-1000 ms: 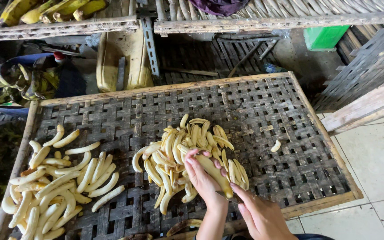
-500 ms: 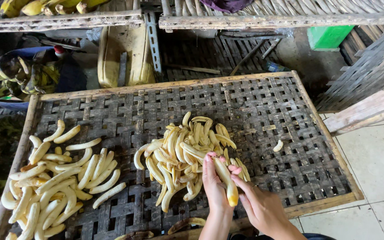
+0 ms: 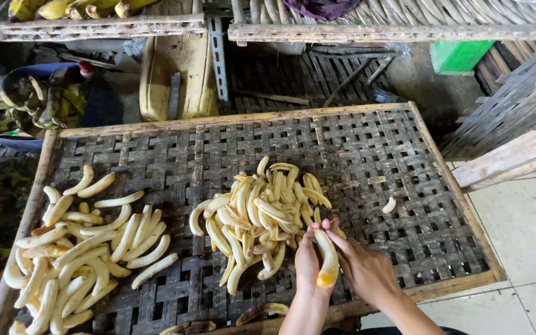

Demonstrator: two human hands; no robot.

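Note:
Both my hands hold one peeled banana (image 3: 327,258) just above the near edge of a woven bamboo tray (image 3: 367,149). My left hand (image 3: 307,263) grips its left side and my right hand (image 3: 364,268) pinches its upper end; the lower tip looks orange. Right beyond my hands lies a heap of peeled bananas (image 3: 259,214) in the tray's middle. A second, larger spread of peeled bananas (image 3: 82,245) fills the tray's left part. One small banana piece (image 3: 390,205) lies alone to the right of the heap.
A blue tub of banana peels (image 3: 29,102) stands beyond the tray's left corner. A yellow canister (image 3: 178,68) stands behind the tray. Slatted racks with unpeeled bananas (image 3: 75,8) run along the top. A green bin (image 3: 463,56) sits far right, tiled floor (image 3: 522,229) at right.
My hands drew the banana out of the heap toward the tray's near edge and turned it more upright. The camera view shifted slightly.

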